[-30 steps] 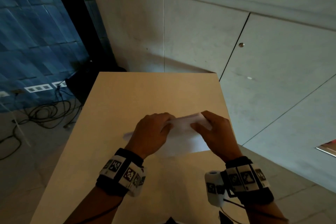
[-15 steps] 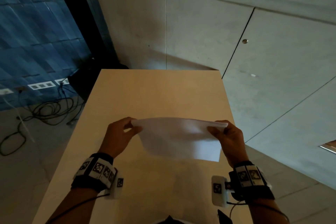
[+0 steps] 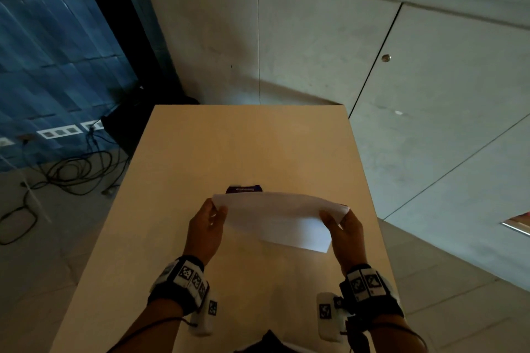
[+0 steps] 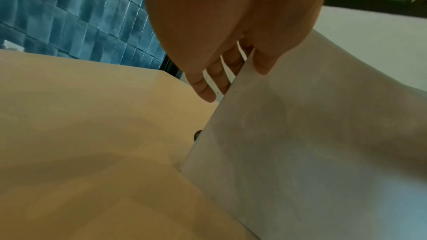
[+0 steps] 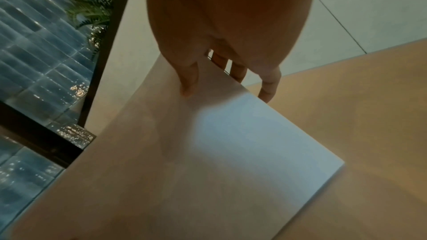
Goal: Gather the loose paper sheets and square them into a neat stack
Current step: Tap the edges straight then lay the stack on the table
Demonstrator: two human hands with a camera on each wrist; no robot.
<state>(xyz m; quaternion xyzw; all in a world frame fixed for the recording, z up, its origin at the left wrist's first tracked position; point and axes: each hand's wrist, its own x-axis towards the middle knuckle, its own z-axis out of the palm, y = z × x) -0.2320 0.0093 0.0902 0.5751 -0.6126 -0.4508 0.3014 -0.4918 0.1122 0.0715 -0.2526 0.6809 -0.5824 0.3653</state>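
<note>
A bundle of white paper sheets (image 3: 275, 218) hangs upright above the tan table (image 3: 243, 152), its lower edge close to the tabletop. My left hand (image 3: 213, 215) pinches the left side edge, thumb in front and fingers behind. The right hand (image 3: 339, 219) pinches the right side edge the same way. In the left wrist view the thumb (image 4: 261, 61) lies on the front of the sheets (image 4: 300, 143). In the right wrist view the thumb (image 5: 189, 83) presses the front of the sheets (image 5: 231, 143), whose edges look aligned.
A small dark purple object (image 3: 243, 189) lies on the table just behind the sheets, mostly hidden. The table's right edge (image 3: 370, 209) is close to my right hand. Cables (image 3: 71, 172) lie on the floor to the left. A concrete wall stands beyond the table.
The hands went from pressing the sheets together on the table to lifting them upright, one hand at each side edge. The purple object behind them has come into view.
</note>
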